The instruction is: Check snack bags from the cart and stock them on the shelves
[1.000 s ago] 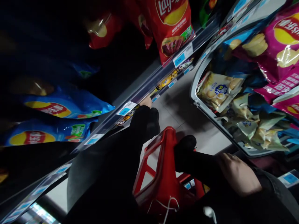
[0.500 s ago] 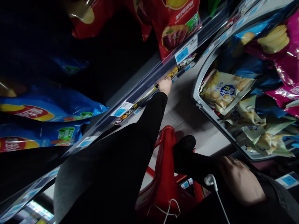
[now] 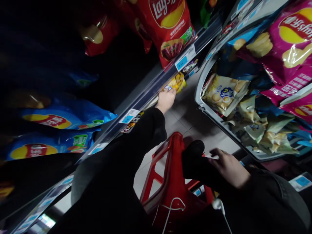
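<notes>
My left hand [image 3: 166, 100] reaches under the edge of the shelf on the left. Its fingers are closed on a yellow snack bag [image 3: 179, 82], which sticks out past the shelf lip. My right hand [image 3: 232, 169] is above my right leg, near my black shoe [image 3: 194, 152]. Its fingers are loosely bent and apart, with nothing in them. Between my legs stands a red plastic frame [image 3: 174, 169]. A white earphone [image 3: 218, 204] hangs on its cord near my right hand.
Red chip bags [image 3: 170, 32] and blue chip bags [image 3: 46, 120] lie on the dark shelf, whose edge carries price labels [image 3: 185, 59]. At right, a grey-rimmed bin [image 3: 198, 94] holds cream snack bags [image 3: 225, 92] and magenta chip bags [image 3: 290, 42]. Tiled floor [image 3: 180, 113] lies between.
My left hand has drawn back slightly toward me, and more of the yellow snack bag shows. The right hand has lifted from my leg and moved left and forward. The view has shifted slightly.
</notes>
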A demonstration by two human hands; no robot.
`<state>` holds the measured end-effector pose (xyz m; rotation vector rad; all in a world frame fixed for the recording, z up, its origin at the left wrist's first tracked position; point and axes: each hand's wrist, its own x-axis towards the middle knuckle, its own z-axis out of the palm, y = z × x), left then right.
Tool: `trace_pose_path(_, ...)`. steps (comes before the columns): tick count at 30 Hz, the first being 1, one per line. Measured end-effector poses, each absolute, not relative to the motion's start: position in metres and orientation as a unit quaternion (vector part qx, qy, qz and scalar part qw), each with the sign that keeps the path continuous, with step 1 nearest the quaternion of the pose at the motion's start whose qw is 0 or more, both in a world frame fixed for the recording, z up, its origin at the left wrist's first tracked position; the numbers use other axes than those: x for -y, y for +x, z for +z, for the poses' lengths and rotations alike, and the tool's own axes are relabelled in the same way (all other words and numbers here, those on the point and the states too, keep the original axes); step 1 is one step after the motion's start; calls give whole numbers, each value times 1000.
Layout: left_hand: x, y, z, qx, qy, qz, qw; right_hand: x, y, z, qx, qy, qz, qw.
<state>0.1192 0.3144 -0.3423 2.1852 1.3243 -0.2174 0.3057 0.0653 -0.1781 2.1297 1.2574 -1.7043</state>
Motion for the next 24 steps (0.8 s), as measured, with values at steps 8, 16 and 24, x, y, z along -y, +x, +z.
trace_pose_path(8, -225, 132, -329, -450, 836, -93, 300, -212, 221, -333, 24, 687, -630, -362)
trace_pose_path(16, -201, 81, -336, -606, 696, 34, 383, -196, 212, -379, 182, 633, -564, -499)
trace_pose_path(24, -247, 60, -383, -668, 265, 234, 655, -146, 216, -373, 93, 627, -559, -534)
